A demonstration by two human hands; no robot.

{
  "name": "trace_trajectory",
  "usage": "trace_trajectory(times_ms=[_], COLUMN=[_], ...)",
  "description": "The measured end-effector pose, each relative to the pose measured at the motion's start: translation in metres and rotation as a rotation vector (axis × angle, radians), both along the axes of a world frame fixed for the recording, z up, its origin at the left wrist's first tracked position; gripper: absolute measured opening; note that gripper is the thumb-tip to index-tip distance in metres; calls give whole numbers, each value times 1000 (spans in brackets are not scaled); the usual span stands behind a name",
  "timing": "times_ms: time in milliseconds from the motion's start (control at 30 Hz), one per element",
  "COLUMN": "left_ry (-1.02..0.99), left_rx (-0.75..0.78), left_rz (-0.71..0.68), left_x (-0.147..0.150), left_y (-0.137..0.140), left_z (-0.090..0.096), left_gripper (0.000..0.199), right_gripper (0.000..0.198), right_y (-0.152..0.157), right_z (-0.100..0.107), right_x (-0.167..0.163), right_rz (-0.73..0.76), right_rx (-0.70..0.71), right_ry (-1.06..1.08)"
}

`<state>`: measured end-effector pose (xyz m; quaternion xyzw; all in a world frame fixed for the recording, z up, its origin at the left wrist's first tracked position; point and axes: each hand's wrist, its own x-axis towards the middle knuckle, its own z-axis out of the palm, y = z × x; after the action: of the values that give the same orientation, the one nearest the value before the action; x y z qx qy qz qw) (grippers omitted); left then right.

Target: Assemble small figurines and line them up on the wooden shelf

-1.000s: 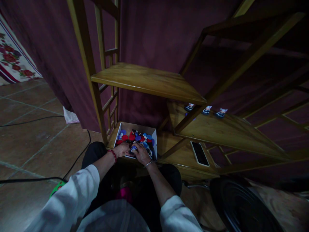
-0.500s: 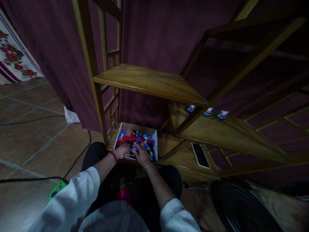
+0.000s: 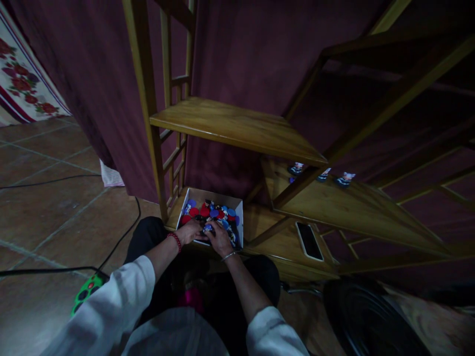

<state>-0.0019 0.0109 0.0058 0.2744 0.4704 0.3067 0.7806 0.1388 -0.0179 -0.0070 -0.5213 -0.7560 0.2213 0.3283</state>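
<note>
A shallow white box (image 3: 239,228) on the low wooden shelf holds several small figurines and round red, blue and purple discs. Over its front edge, my left hand (image 3: 190,231) and my right hand (image 3: 220,239) meet. Between their fingers is a small dark figurine (image 3: 208,228) with some blue-purple on it; its details are too small to make out. Both hands have their fingers closed around it. A red bead bracelet is on the left wrist, a silver bangle on the right.
Three small figurines stand on the right-hand shelf (image 3: 315,207), with a small purple piece beside them. A phone (image 3: 309,241) lies on the lower shelf. Above the box juts a wooden shelf board (image 3: 237,126). A green power strip (image 3: 87,291) with a cable is on the tiled floor.
The camera view has shifted slightly, so the shelves appear a little further right. Both hands stay together on the small figurine, with only slight finger movement.
</note>
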Motion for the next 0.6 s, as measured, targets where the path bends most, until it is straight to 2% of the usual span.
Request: trace_trajectory(times_ms=[267, 600], left_ry=[57, 83], left_rx=[36, 2], left_rz=[27, -47], left_x=[1, -1], left_y=[-4, -3], left_z=[7, 15], left_gripper=[22, 26], right_gripper=[21, 15], right_y=[1, 1], right_z=[-1, 10], right_x=[1, 3], right_rz=[-10, 87], right_rx=[-2, -27], right_ry=[-63, -68])
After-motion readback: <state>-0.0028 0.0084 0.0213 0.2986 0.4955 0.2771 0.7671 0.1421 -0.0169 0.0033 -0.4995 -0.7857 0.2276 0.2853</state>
